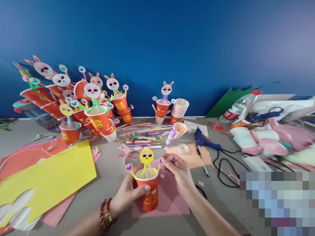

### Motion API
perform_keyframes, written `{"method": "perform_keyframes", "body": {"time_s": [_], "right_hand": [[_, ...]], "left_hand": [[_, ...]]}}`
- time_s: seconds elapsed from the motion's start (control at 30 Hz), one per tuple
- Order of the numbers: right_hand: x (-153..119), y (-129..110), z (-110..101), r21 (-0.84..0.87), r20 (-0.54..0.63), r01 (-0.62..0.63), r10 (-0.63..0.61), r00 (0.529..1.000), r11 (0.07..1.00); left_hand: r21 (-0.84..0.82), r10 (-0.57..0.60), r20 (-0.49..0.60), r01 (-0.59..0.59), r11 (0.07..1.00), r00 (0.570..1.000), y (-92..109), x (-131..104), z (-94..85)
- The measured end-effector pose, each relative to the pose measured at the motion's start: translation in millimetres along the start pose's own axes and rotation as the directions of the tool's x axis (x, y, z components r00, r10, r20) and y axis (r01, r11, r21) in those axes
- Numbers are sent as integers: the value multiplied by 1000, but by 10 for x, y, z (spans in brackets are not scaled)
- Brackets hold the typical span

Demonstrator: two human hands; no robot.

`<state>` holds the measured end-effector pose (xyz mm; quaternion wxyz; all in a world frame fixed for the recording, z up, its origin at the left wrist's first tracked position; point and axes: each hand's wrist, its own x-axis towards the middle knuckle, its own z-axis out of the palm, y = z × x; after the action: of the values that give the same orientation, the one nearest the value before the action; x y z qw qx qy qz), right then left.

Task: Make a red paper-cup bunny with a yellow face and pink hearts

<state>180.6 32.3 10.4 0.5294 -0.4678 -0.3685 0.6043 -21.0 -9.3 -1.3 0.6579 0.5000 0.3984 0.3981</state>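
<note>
My left hand point(131, 190) is wrapped around a red paper cup point(150, 201) with yellow print, its thumb across the front. Out of the cup's top rises a yellow paper bunny face point(147, 156) on bent yellow pipe cleaners. One pipe-cleaner arm ends on the left in a purple paper disc point(129, 167) with a heart. At the right arm's end, the fingers of my right hand point(176, 168) pinch a matching small paper disc point(161, 161). Beneath the cup lies a pink paper sheet point(169, 205).
Several finished bunny cups point(97, 119) crowd the left back. A stack of paper cups point(179, 109) stands by the wall. Right of centre are a blue glue gun point(205, 141), a pen point(202, 160) and a tape roll point(182, 148). Yellow paper point(61, 173) lies at the left.
</note>
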Motion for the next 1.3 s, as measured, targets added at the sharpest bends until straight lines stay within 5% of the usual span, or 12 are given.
{"method": "perform_keyframes", "body": {"time_s": [0.9, 1.3], "right_hand": [[-27, 14, 46, -72, -25, 24, -25, 999, 997], [19, -15, -28, -40, 56, 10, -7, 998, 999]], "left_hand": [[23, 7, -7, -6, 1000, 1000, 11, 5, -9], [30, 9, 3, -9, 1000, 1000, -7, -2, -26]]}}
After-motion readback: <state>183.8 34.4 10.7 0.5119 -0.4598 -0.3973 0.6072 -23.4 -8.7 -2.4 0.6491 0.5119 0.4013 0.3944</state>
